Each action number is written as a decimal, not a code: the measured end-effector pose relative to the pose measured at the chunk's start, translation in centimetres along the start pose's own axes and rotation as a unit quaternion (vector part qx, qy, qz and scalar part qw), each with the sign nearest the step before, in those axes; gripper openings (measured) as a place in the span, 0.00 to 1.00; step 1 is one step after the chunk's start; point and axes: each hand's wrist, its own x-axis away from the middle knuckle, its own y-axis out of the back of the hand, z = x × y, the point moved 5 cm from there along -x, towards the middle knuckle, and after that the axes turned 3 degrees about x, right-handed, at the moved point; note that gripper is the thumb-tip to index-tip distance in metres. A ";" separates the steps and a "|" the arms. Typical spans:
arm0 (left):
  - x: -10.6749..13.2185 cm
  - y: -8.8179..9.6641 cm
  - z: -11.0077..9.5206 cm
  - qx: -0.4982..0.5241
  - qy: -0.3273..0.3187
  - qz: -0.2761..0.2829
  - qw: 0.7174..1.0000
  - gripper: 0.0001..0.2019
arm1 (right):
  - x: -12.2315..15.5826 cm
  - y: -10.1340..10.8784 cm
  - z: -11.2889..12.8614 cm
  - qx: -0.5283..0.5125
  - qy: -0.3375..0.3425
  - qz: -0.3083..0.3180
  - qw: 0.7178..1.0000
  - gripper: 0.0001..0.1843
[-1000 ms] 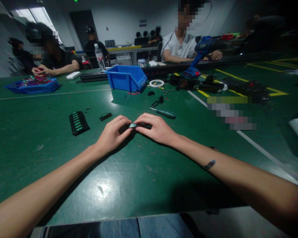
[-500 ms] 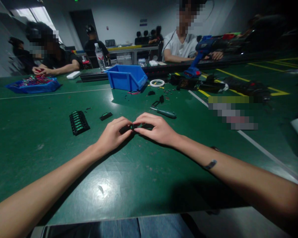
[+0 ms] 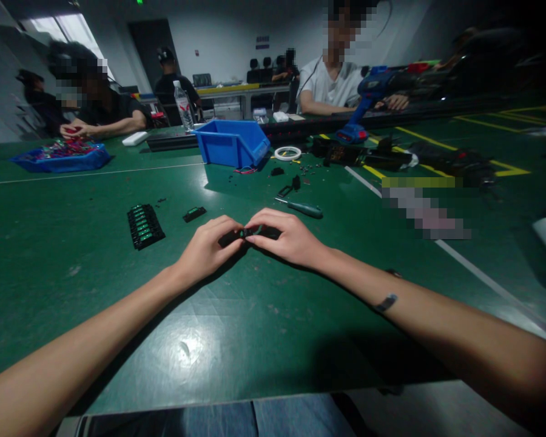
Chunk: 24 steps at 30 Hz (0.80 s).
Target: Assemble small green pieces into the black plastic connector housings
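Between the fingertips of both hands is a small black part with a bit of green (image 3: 244, 233), mostly covered by the fingers. My left hand (image 3: 213, 241) pinches its left side, and my right hand (image 3: 287, 238) pinches it from the right. To the left lies a similar small black piece with a green board (image 3: 194, 213). Farther left, several such pieces form a neat block (image 3: 144, 226). Just beyond my right hand rests a screwdriver with a dark green handle (image 3: 304, 209).
A blue bin (image 3: 231, 144) stands ahead, beside a white ring (image 3: 287, 153) and scattered small parts. A blue tray of wires (image 3: 64, 156) sits at far left. A blue cordless drill (image 3: 361, 109) stands at back right. People sit across the green table (image 3: 200, 340).
Both hands stay in nearly the same place. The fingers have shifted slightly around the small black part; nothing else has visibly moved.
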 end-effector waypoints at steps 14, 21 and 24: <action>-0.1 0.4 -0.3 -0.007 0.007 -0.030 0.999 0.10 | 0.0 -0.3 -1.1 0.040 -0.029 0.000 0.999 0.07; 0.0 0.0 0.1 -0.019 0.019 -0.005 1.000 0.11 | 0.1 -0.5 -1.4 0.045 -0.041 0.008 0.998 0.07; -0.1 -0.1 0.2 -0.023 0.024 0.003 0.999 0.10 | 0.1 -0.5 -1.4 0.048 -0.043 0.013 0.998 0.07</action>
